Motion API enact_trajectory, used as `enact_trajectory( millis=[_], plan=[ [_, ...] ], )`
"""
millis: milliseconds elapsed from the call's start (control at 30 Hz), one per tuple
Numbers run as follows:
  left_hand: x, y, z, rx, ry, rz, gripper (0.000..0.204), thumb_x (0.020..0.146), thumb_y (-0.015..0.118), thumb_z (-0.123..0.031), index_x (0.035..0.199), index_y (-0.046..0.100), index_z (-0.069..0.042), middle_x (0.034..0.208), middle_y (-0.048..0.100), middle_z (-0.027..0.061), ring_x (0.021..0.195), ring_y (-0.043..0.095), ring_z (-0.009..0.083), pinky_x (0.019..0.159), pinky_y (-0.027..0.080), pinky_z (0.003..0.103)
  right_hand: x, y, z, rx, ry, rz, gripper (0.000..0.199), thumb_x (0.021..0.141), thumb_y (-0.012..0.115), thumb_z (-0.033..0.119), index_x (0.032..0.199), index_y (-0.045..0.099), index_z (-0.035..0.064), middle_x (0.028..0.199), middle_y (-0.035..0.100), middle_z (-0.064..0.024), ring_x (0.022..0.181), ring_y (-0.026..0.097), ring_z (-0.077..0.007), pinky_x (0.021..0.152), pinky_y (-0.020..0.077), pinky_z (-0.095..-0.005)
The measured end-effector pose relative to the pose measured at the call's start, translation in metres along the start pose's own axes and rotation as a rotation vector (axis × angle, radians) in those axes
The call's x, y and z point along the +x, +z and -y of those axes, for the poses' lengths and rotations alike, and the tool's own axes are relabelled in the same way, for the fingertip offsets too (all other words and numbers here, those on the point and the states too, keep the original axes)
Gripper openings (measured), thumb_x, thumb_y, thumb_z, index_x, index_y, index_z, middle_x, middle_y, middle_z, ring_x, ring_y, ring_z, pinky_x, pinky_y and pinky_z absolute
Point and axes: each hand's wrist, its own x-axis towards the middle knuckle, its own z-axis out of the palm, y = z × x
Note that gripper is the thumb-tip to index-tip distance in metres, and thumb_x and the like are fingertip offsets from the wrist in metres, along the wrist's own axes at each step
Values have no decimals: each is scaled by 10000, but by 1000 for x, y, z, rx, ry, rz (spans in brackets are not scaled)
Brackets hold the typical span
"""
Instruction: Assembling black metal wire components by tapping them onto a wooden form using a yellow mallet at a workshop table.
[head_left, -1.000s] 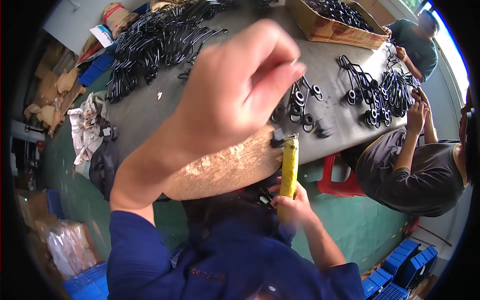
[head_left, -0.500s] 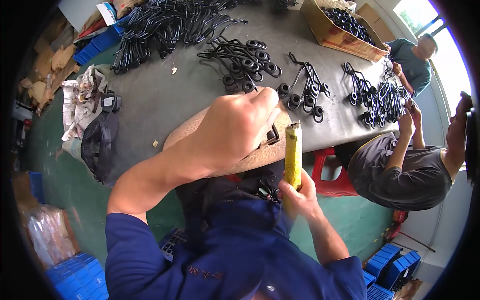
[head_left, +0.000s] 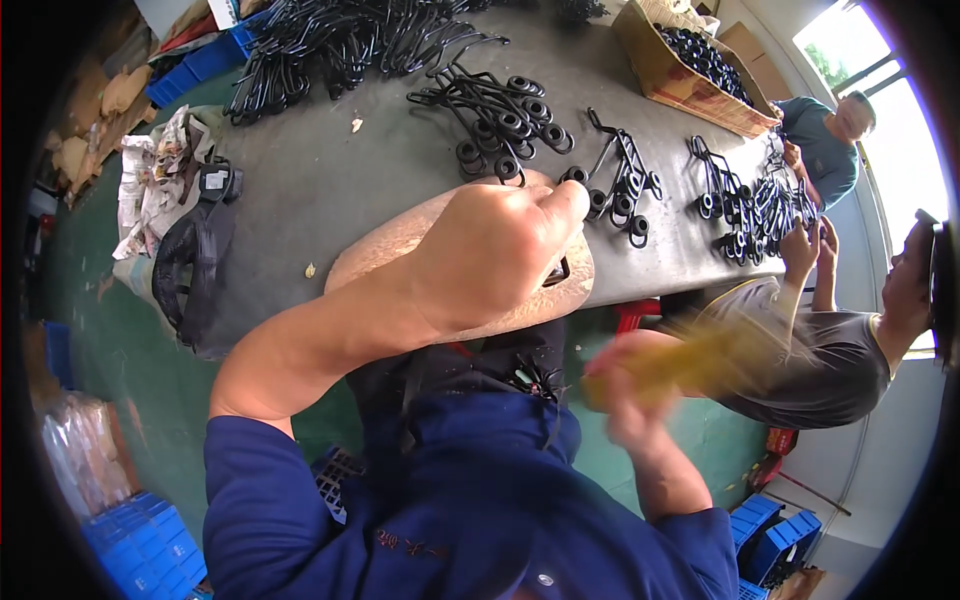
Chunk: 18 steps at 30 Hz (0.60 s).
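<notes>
In the head view I have the right hand point(head_left: 632, 392) wrapped around a yellow stick point(head_left: 695, 362), both blurred, near the board point(head_left: 375, 255) on its right. The left hand point(head_left: 505, 245) is curled low over the board; its fingers hide the contact, so I can't tell whether they pinch the black metal piece point(head_left: 560, 272) showing beneath them at the board's right end. That piece lies up and left of the right hand; the left is nearer. The stick's long axis runs rightward, away from the board; the piece's is hidden from me. Black wire hooks point(head_left: 490, 115) lie just beyond the board.
</notes>
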Motion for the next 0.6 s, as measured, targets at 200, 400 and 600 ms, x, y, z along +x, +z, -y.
enact_trajectory(
  millis=[200, 400, 600],
  plan=[
    [1, 2, 0, -22, 54, 74, 107, 843, 643, -56, 910, 565, -27, 654, 587, 127, 578, 609, 324, 523, 499, 392, 12, 1, -10, 221, 860, 280, 235, 892, 633, 180, 1018, 518, 19, 753, 564, -37, 599, 570, -118, 530, 486, -271],
    [10, -4, 18, -118, -134, 29, 128, 825, 625, -70, 794, 511, -19, 630, 561, 175, 589, 596, 358, 541, 466, 411, 16, 1, 48, 100, 74, 233, 226, 718, 635, 70, 934, 592, 18, 746, 616, -64, 643, 612, -165, 589, 494, -280],
    [17, -3, 17, -95, -92, 36, 147, 815, 643, -92, 773, 521, -22, 628, 577, 164, 595, 605, 359, 534, 463, 411, -22, 32, -48, -206, 733, 534, 369, 828, 705, 226, 997, 515, -42, 725, 615, -178, 617, 590, -284, 581, 475, -410]
  ],
)
